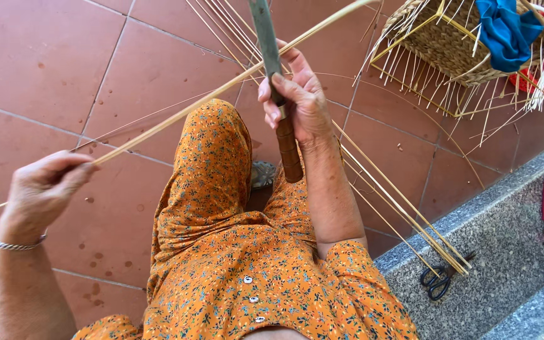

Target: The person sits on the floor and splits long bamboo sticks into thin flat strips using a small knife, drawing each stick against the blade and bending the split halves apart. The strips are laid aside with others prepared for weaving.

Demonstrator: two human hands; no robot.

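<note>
Overhead, the left hand [42, 189] pinches a long bamboo strip [221, 88] at its near end. The right hand [300, 101] is wrapped tight round a wooden-handled knife [278, 82]; its blade crosses the strip.

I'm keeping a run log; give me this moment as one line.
left hand: pinches cane strip | right hand: grips knife, blade on strip | scissors on stone step

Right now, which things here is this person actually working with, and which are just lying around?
In use:
- long cane strip, pinched in the left hand
- wooden-handled knife, gripped in the right hand, blade against the strip

Lying about:
- bundle of thin strips beside the right arm
- black scissors on the stone step
- half-woven basket holding a blue cloth
</note>
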